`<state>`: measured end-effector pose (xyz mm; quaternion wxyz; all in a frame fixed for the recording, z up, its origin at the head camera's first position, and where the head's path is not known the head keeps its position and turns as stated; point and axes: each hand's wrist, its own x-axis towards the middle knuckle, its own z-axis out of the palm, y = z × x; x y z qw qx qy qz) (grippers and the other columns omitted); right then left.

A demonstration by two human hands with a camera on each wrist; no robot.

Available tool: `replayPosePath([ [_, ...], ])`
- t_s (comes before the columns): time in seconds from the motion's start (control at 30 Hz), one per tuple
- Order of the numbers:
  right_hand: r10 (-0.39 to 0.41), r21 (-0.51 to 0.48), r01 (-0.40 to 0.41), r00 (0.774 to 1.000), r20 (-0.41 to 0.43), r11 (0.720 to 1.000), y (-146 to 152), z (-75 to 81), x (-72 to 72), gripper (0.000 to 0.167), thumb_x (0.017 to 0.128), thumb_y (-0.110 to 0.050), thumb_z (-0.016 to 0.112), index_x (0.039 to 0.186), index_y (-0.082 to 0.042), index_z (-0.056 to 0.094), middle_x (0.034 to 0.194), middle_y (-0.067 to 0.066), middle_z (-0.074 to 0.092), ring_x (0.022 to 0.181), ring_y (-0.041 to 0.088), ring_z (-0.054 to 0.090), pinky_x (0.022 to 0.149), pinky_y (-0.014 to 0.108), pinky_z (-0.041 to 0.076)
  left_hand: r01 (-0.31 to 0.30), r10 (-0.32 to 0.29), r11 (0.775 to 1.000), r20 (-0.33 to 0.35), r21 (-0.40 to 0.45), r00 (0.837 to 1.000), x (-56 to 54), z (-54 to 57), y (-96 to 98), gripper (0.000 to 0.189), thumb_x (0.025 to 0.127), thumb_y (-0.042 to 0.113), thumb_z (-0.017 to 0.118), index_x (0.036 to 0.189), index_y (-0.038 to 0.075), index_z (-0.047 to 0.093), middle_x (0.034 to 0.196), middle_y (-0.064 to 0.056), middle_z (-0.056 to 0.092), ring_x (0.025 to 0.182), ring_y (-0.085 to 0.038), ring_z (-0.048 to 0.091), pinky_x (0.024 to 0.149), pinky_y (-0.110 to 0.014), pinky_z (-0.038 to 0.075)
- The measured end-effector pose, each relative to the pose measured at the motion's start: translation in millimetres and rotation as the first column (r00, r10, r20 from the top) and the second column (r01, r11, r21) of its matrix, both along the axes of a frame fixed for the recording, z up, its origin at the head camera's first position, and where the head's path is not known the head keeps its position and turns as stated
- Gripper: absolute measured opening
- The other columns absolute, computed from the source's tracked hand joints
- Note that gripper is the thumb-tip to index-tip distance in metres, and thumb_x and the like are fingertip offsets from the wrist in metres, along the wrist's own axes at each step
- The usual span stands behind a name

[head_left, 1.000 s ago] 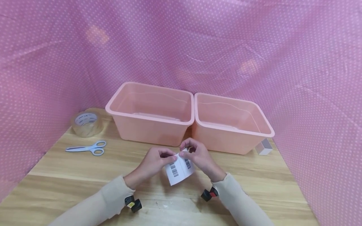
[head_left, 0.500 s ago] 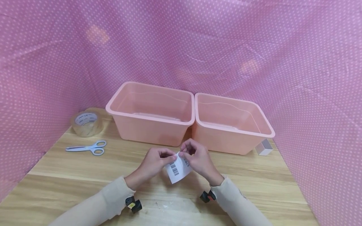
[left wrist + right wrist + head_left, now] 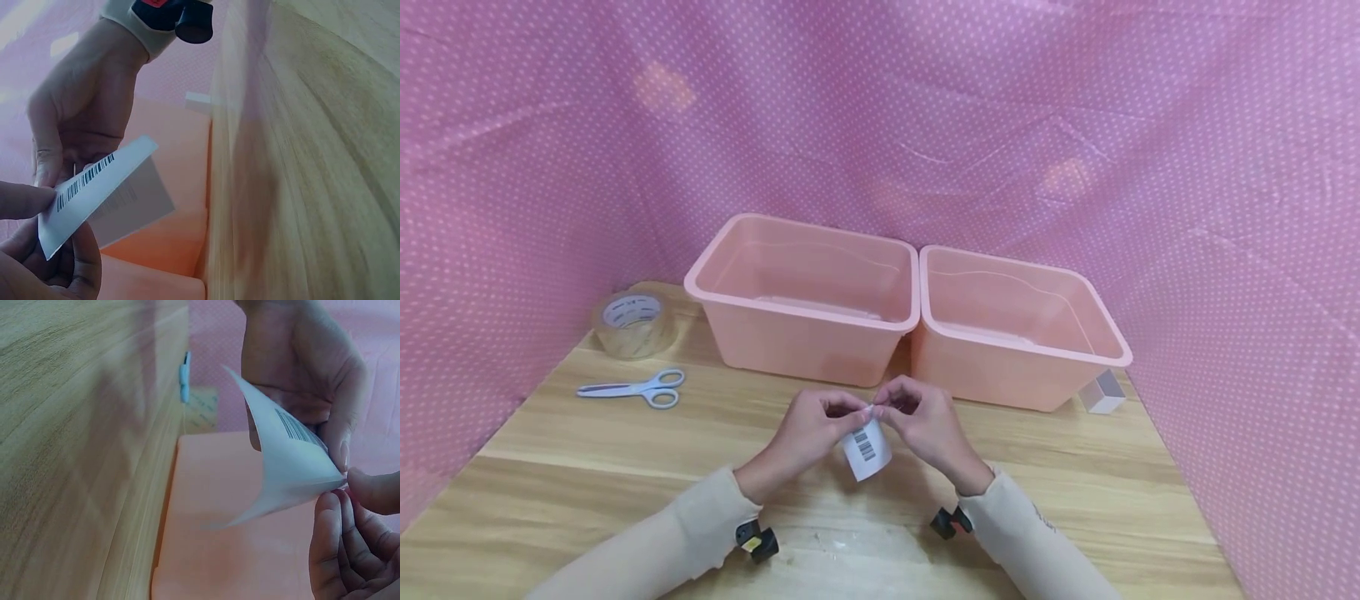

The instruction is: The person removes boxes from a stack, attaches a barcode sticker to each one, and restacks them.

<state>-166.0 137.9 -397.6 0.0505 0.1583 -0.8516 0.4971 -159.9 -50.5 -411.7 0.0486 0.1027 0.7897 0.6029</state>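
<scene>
A white sheet of barcode labels (image 3: 868, 454) is held up between both hands over the table. My left hand (image 3: 811, 429) pinches its upper edge between thumb and fingers. Right beside it, the right hand (image 3: 927, 427) pinches the same edge, thumb tips nearly together. In the left wrist view the sheet (image 3: 94, 190) bends into two flaps, a barcode on the front one and another showing faintly on the rear one. The right wrist view shows the sheet (image 3: 275, 456) curving out from a crease at the fingertips. Its held edge is partly hidden by fingers.
Two pink plastic bins (image 3: 805, 342) (image 3: 1000, 375) stand side by side behind the hands. A roll of clear tape (image 3: 634, 333) and light-blue scissors (image 3: 636, 388) lie at the left. A small white box (image 3: 1102, 393) stands by the right bin. Pink dotted cloth (image 3: 880, 108) surrounds the table.
The sheet has bent further between the fingers, so the right-hand barcode has gone out of sight in the head view. Both hands stay nearly in place.
</scene>
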Motion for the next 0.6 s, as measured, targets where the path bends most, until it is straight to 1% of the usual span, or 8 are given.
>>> replayPosePath([
  [0.1, -0.001, 0.011, 0.001, 1.0, -0.009, 1.0, -0.4, 0.3, -0.3, 0.01, 0.084, -0.009, 0.081, 0.087, -0.015, 0.074, 0.081, 0.0, 0.075, 0.067, 0.009, 0.063, 0.061, 0.024, 0.055, -0.007, 0.007, 1.0, -0.017, 0.003, 1.0, 0.3, 0.4, 0.0, 0.008, 0.089, 0.016, 0.077, 0.096, 0.013, 0.08, 0.097, -0.004, 0.08, 0.088, -0.012, 0.071, 0.083, -0.03, 0.057],
  [0.23, -0.006, -0.006, 0.006, 1.0, 0.015, 1.0, 0.1, -1.0, -1.2, 0.005, 0.085, -0.007, 0.08, 0.088, -0.007, 0.075, 0.083, 0.006, 0.076, 0.069, 0.009, 0.064, 0.063, 0.021, 0.055, -0.012, 0.012, 1.0, -0.011, 0.012, 1.0, 1.3, 0.1, 0.6, 0.008, 0.09, 0.016, 0.077, 0.096, 0.013, 0.08, 0.097, -0.004, 0.08, 0.089, -0.012, 0.071, 0.083, -0.029, 0.057],
  [0.3, -0.004, -0.033, 0.005, 0.999, 0.049, 0.999, 0.8, -0.9, -1.9, 0.006, 0.086, -0.006, 0.079, 0.089, -0.003, 0.075, 0.083, 0.008, 0.075, 0.07, 0.008, 0.064, 0.064, 0.02, 0.056, -0.015, 0.015, 1.0, -0.004, 0.016, 1.0, 1.5, 0.1, 1.3, 0.008, 0.089, 0.016, 0.077, 0.096, 0.013, 0.08, 0.097, -0.004, 0.08, 0.089, -0.013, 0.071, 0.083, -0.029, 0.057],
  [0.4, 0.002, -0.081, 0.008, 0.992, 0.124, 0.997, 2.4, -0.2, -3.5, 0.008, 0.088, -0.007, 0.077, 0.088, 0.0, 0.074, 0.08, 0.01, 0.073, 0.07, 0.01, 0.063, 0.064, 0.021, 0.056, -0.011, 0.011, 1.0, 0.006, 0.013, 1.0, 1.4, 0.0, 2.4, 0.009, 0.089, 0.016, 0.078, 0.096, 0.013, 0.08, 0.098, -0.005, 0.08, 0.088, -0.013, 0.071, 0.082, -0.029, 0.058],
  [0.53, 0.029, -0.138, 0.002, 0.974, 0.227, 0.99, 4.0, 1.0, -5.6, 0.007, 0.09, -0.007, 0.073, 0.089, 0.0, 0.072, 0.076, 0.004, 0.067, 0.069, 0.012, 0.059, 0.064, 0.023, 0.054, -0.007, 0.006, 1.0, 0.02, 0.013, 1.0, 1.9, -0.2, 3.2, 0.01, 0.089, 0.015, 0.077, 0.098, 0.011, 0.079, 0.099, -0.006, 0.079, 0.088, -0.015, 0.071, 0.08, -0.028, 0.058],
  [0.6, 0.05, -0.173, -0.003, 0.963, 0.264, 0.985, 4.4, 0.1, -7.2, 0.007, 0.09, -0.005, 0.071, 0.091, 0.002, 0.071, 0.076, 0.001, 0.064, 0.07, 0.012, 0.058, 0.064, 0.022, 0.052, -0.008, 0.008, 1.0, 0.025, 0.016, 1.0, 2.0, -0.4, 3.1, 0.01, 0.089, 0.013, 0.077, 0.099, 0.01, 0.079, 0.099, -0.007, 0.079, 0.088, -0.015, 0.071, 0.081, -0.028, 0.058],
])
